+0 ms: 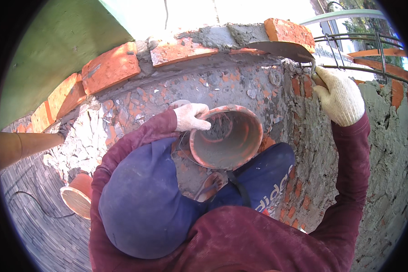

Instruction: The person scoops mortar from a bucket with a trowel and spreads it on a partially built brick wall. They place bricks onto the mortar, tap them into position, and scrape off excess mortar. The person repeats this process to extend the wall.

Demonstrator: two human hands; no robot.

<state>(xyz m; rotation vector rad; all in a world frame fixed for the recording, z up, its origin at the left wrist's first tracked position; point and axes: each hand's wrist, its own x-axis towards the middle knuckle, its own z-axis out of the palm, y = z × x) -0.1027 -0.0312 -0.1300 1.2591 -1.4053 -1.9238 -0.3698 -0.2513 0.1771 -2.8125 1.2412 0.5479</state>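
Observation:
My left hand (191,117), in a white knit glove, is closed on the rim of an orange bucket (250,147). The bucket is tilted with its mouth toward me, and grey mortar coats its inside. At the upper right my gloved right hand (343,96) grips a trowel (288,51) by its handle. The trowel's dark blade points left along the face of the brick course, just below an orange brick (289,32). Grey wet mortar (213,36) lies on top of the course, left of that brick.
More bricks (111,68) curve along the wall to the left, beside a green panel (63,50). Steel rebar (358,68) projects at the upper right. A second orange bucket (78,195) stands lower left, near a wooden pole (29,147). Mortar and brick rubble (167,95) cover the ground below the course.

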